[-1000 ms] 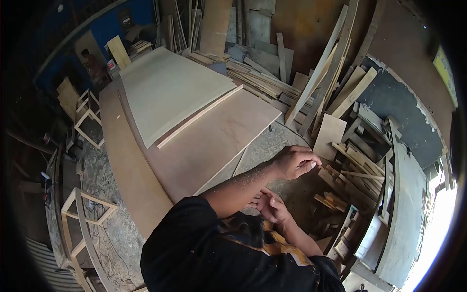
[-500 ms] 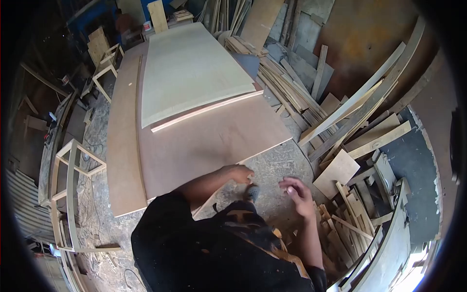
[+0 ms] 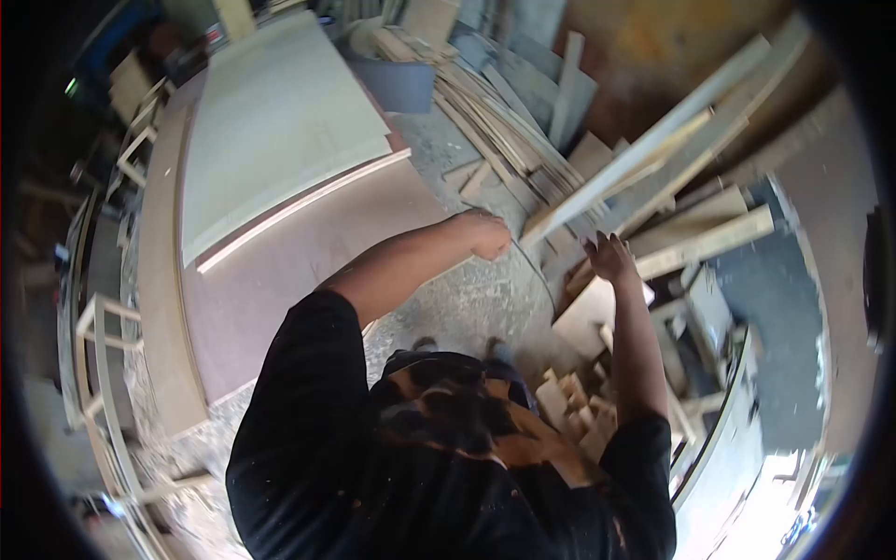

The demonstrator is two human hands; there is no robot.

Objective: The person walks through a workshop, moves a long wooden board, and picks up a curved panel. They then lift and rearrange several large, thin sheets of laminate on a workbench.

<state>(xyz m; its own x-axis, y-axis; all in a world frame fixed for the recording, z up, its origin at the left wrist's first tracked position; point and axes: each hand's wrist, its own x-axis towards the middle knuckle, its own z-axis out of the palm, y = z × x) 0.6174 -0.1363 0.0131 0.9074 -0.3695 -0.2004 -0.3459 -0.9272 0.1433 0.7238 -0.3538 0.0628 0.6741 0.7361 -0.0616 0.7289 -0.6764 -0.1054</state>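
My left hand [image 3: 487, 233] is closed in a fist above the dusty floor, just past the corner of the brown plywood sheet [image 3: 308, 252]. A thin dark curved strip [image 3: 537, 273] runs from that fist toward the scrap pile; the image is blurred there. My right hand [image 3: 611, 257] is held out with fingers apart and nothing in it. It hovers at the lower ends of long planks [image 3: 653, 149] that lean against the wall, just above a small square board [image 3: 583, 315].
A pale sheet [image 3: 280, 121] lies on top of the brown plywood. Short wood offcuts [image 3: 569, 401] are heaped by my right side. Stacked slats [image 3: 504, 103] lie beyond the sheets. Open wooden frames [image 3: 98, 355] stand at the left.
The view has swung and both arms have stretched forward. My left hand left the plywood edge and closed into a fist. My right hand moved up to the leaning planks.
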